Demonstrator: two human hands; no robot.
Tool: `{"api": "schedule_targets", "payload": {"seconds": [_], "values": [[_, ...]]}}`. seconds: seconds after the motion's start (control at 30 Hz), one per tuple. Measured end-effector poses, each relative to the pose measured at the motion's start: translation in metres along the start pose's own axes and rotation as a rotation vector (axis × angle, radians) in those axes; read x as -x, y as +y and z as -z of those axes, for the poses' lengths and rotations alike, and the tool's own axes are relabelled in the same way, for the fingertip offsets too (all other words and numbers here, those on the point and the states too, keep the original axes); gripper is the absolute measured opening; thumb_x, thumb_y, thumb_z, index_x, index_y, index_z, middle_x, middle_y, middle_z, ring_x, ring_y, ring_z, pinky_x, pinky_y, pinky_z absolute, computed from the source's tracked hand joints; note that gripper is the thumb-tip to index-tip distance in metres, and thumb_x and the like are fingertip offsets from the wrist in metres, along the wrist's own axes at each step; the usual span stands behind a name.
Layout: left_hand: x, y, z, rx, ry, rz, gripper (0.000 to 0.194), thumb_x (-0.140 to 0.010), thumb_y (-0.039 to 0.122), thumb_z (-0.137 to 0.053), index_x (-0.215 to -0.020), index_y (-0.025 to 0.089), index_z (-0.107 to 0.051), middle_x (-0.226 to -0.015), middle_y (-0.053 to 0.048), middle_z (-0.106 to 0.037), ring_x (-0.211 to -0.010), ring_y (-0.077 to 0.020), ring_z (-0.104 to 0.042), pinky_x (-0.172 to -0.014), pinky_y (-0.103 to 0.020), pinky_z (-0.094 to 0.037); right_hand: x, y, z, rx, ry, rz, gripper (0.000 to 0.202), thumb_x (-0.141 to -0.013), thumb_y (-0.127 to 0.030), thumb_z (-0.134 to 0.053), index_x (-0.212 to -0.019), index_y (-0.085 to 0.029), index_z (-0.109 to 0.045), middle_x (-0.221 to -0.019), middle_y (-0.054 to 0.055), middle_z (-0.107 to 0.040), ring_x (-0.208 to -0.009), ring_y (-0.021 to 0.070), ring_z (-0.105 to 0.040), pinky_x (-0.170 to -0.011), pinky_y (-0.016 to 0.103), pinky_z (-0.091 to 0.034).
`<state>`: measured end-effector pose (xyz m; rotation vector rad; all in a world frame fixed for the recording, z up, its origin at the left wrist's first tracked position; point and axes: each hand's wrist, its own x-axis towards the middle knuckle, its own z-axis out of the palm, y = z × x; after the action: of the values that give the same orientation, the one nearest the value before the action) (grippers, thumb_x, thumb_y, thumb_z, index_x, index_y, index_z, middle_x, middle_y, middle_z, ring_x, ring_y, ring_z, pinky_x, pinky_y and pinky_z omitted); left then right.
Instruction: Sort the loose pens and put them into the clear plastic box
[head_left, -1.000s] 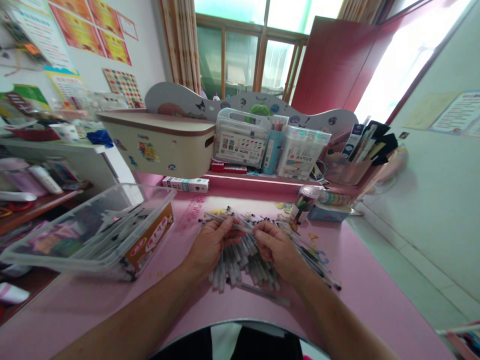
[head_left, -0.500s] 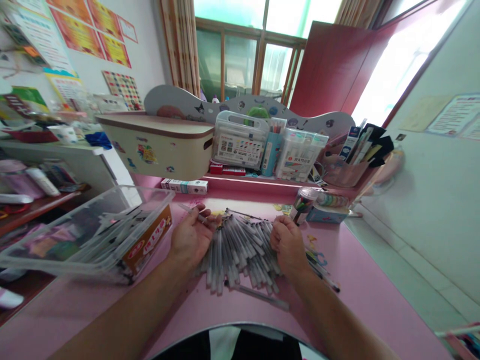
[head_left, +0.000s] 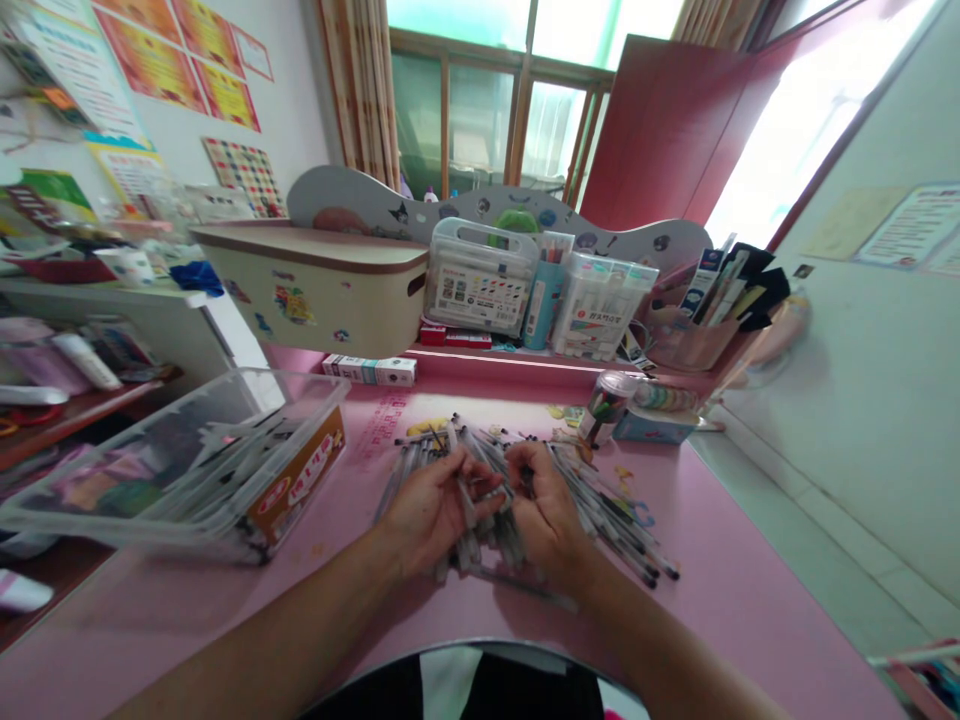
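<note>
Loose slim pens (head_left: 600, 510) spread over the pink desk (head_left: 735, 600), centre to right-centre of the frame, so the sorting looks only partway along at best: no tidy bundle shows and the ends point several ways. More slim, pen-like pieces (head_left: 225, 465) lie in the clear tub (head_left: 202, 545), left of the frame; you can't tell from this whether they belong with the loose ones. Your hands are close together over the middle of the pile, not clearly touching. Your left hand (head_left: 431, 510) is closed on a pale pen (head_left: 466, 500), thumb along it, fingers bent and palm partly up. Your right hand (head_left: 547, 515) has its fingers curled in, something dark at the fingertips; can't tell if it's gripped or just behind. Your hands cover the middle of the pile, so no count, and the pens under your palms are hidden. One pen lying crosswise below your hands is blurry and partly covered. The tub's far contents are soft, seen through plastic, and your forearms run off the bottom edge. Cream bin (head_left: 322, 300) upper left-centre, clear jar (head_left: 607, 405) right-centre, both apart from your hands.
</note>
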<state>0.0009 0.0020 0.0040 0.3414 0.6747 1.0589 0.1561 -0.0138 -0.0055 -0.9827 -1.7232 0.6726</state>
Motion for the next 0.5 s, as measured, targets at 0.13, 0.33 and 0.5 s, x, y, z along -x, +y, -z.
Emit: {"api": "schedule_targets", "payload": {"seconds": [0.13,0.33,0.5], "values": [[0.001,-0.003,-0.003,0.006,-0.042,0.13,0.029,-0.098,0.014,-0.042,-0.085,0.008,-0.068,-0.091,-0.014,-0.072,-0.088,-0.0223,-0.074,-0.083,-0.034,-0.06,-0.002,0.006,-0.004,0.105,0.109,0.091,0.022,-0.082,-0.008,-0.039,-0.096,-0.022,-0.05,-0.084,0.0,-0.054,-0.076,0.017,-0.054,-0.071,0.03,-0.046],[0.008,-0.014,-0.01,0.099,-0.055,0.207,0.034,-0.101,0.017,-0.038,-0.088,0.008,-0.068,-0.081,-0.012,-0.072,-0.078,-0.0202,-0.074,-0.08,-0.034,-0.06,-0.001,0.007,-0.007,0.247,0.089,0.222,0.025,-0.097,-0.01,-0.038,-0.114,-0.02,-0.053,-0.104,0.007,-0.064,-0.095,0.0191,-0.062,-0.084,0.034,-0.051],[0.006,-0.013,-0.011,0.216,-0.035,0.196,0.033,-0.101,0.015,-0.038,-0.088,0.009,-0.067,-0.073,-0.007,-0.071,-0.064,-0.0138,-0.07,-0.07,-0.025,-0.058,-0.003,0.006,-0.006,0.392,-0.002,0.362,0.045,-0.095,-0.007,-0.043,-0.138,-0.021,-0.045,-0.127,0.01,-0.063,-0.125,0.0248,-0.051,-0.11,0.05,-0.037]]}}
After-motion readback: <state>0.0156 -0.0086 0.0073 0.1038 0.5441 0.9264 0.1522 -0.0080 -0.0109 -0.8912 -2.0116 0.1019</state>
